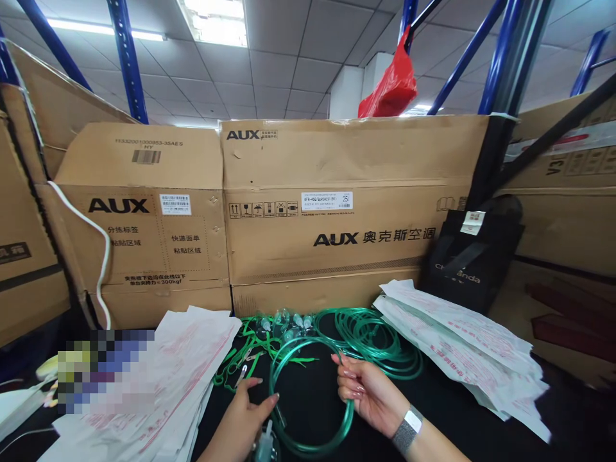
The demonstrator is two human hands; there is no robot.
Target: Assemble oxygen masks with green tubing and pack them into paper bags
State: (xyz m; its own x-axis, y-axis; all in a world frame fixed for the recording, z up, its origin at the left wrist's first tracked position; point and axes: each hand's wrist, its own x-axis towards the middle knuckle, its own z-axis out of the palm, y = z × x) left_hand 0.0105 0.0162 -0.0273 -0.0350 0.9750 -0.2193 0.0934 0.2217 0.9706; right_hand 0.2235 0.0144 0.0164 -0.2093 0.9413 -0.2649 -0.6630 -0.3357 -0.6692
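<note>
My right hand (360, 388) is closed round the right side of a coil of clear green tubing (332, 446), which stands up as a ring in front of me. At the ring's left side is my left hand (245, 410), thumb and forefinger apart, the thumb tip by the tubing; its other fingers are hidden. Below that hand hangs a translucent plastic fitting (265, 443), partly cut off by the frame. Behind the ring lie more green tubing coils (370, 337), several clear plastic pieces (289, 324) and a tangle of green elastic straps (240, 350).
Stacks of printed white paper pouches lie left (158, 378) and right (462, 353) on the black table surface (308, 378). Large cardboard boxes (346, 167) wall off the back. A black bag (466, 263) stands at the back right, beside a blue rack post (505, 58).
</note>
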